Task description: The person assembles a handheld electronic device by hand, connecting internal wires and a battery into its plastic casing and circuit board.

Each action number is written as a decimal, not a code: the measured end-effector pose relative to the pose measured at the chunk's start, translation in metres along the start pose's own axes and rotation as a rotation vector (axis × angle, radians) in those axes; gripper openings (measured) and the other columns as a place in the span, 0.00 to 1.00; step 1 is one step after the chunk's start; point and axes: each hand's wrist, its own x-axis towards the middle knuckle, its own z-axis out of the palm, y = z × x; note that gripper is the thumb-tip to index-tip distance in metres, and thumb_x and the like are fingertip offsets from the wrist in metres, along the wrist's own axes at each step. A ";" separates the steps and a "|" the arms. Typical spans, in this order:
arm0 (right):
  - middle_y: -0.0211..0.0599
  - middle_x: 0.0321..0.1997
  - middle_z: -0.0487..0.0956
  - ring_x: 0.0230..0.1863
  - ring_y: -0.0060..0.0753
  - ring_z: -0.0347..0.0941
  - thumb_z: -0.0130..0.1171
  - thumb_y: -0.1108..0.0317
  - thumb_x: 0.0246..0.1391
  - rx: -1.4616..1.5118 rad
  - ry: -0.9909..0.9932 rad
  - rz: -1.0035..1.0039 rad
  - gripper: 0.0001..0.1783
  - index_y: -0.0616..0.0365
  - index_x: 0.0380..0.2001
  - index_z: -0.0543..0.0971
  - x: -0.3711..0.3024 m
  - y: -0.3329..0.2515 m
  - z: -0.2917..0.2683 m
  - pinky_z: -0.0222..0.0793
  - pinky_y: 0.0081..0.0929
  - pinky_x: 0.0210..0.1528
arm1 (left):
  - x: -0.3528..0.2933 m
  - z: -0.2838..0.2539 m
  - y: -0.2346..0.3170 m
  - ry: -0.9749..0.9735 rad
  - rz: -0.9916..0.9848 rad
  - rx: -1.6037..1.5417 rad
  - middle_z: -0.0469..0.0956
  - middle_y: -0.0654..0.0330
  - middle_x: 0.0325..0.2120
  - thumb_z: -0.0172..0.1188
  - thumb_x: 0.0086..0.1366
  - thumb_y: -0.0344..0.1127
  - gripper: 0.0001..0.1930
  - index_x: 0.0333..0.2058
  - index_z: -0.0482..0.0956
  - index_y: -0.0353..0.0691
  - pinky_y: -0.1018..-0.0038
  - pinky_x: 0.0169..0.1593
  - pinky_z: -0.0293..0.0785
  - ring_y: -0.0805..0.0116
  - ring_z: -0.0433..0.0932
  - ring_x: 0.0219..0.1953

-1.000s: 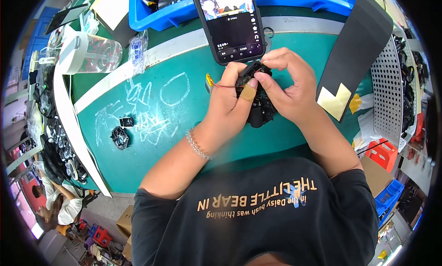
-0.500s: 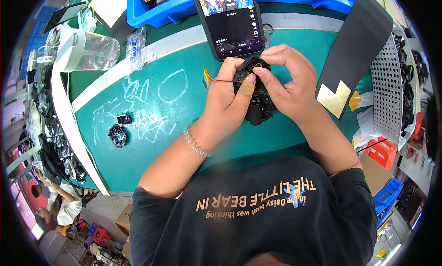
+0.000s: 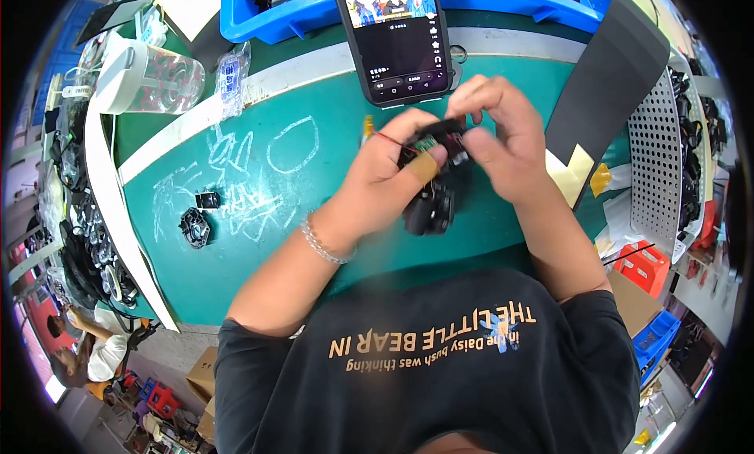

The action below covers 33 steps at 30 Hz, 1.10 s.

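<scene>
Black device (image 3: 430,212) — blurred, partly hidden, phone (image 3: 399,55) — top cut off

Handheld device (image 3: 430,212): black plastic look, part glossy. Worktop (image 3: 488,236): smooth, slight sheen. 3 o'clock basket (image 3: 653,167): perforated, matt grey. 10 o'clock bottle (image 3: 166,83): clear, glossy plastic.

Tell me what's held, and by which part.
The left hand holds an irregular black plastic device by its upper part; blur hides whether the right hand grips it.

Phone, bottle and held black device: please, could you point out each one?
Phone (image 3: 398,59), head view: dark middle of its screen.
Bottle (image 3: 169,83), head view: its clear wall.
Black device (image 3: 430,208), head view: its lower part.
</scene>
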 end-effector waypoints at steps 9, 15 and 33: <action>0.35 0.39 0.74 0.40 0.26 0.69 0.47 0.64 0.60 0.356 -0.418 0.421 0.17 0.65 0.47 0.73 -0.002 -0.005 0.006 0.64 0.21 0.46 | -0.002 -0.008 0.016 -0.486 -0.299 -0.241 0.74 0.62 0.30 0.58 0.60 0.30 0.09 0.39 0.73 0.34 0.80 0.30 0.72 0.76 0.74 0.28; 0.39 0.41 0.76 0.41 0.29 0.72 0.49 0.73 0.54 0.316 -0.637 0.386 0.16 0.63 0.47 0.74 0.000 -0.011 0.003 0.67 0.24 0.46 | -0.002 -0.008 0.003 -0.725 -0.086 -0.028 0.73 0.62 0.33 0.55 0.62 0.27 0.07 0.39 0.74 0.34 0.78 0.36 0.71 0.75 0.73 0.33; 0.25 0.29 0.71 0.31 0.15 0.64 0.55 0.75 0.53 0.239 0.103 0.216 0.10 0.62 0.40 0.73 -0.003 -0.012 0.004 0.61 0.15 0.35 | -0.002 0.001 -0.007 -0.118 0.024 0.288 0.72 0.60 0.26 0.55 0.57 0.22 0.08 0.35 0.68 0.36 0.76 0.31 0.70 0.75 0.73 0.28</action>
